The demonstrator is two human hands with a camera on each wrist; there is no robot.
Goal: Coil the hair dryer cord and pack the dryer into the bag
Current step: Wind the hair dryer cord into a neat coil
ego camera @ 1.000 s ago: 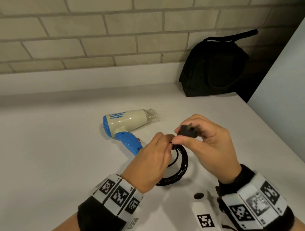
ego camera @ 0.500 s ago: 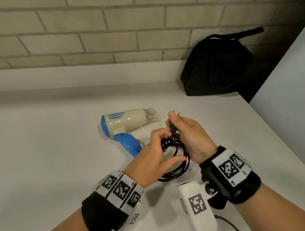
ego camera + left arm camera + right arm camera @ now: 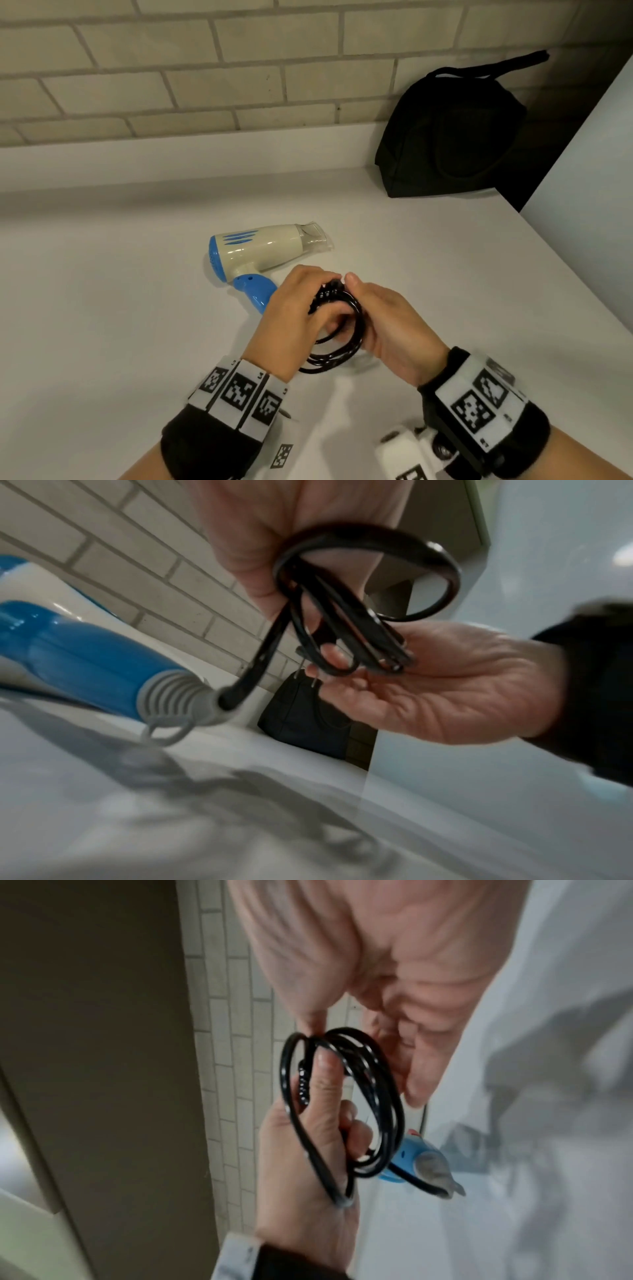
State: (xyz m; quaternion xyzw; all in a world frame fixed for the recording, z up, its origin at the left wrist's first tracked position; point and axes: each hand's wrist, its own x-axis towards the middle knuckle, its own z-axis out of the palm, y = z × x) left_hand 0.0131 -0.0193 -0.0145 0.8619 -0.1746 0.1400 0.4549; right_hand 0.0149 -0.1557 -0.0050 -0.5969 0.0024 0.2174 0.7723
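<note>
Both hands grip the coiled cord (image 3: 342,329): the left hand (image 3: 294,315) curls round the bundle near its top, and the right hand (image 3: 387,325) pinches the same loops from the other side, thumb up by the wrapped end. Half a second ago the right hand held the plug upright above the coil; now the plug is down among the loops (mostly hidden between the fingers), so the coiling looks nearly done and packing comes next. Still tethered by the cord, the hair dryer (image 3: 263,253) lies on its side toward the middle of the counter (image 3: 102,308), just beyond the hands. Against the brick wall, the black bag (image 3: 452,137) stands at the counter's far right corner, well apart; whether it is open cannot be told.
</note>
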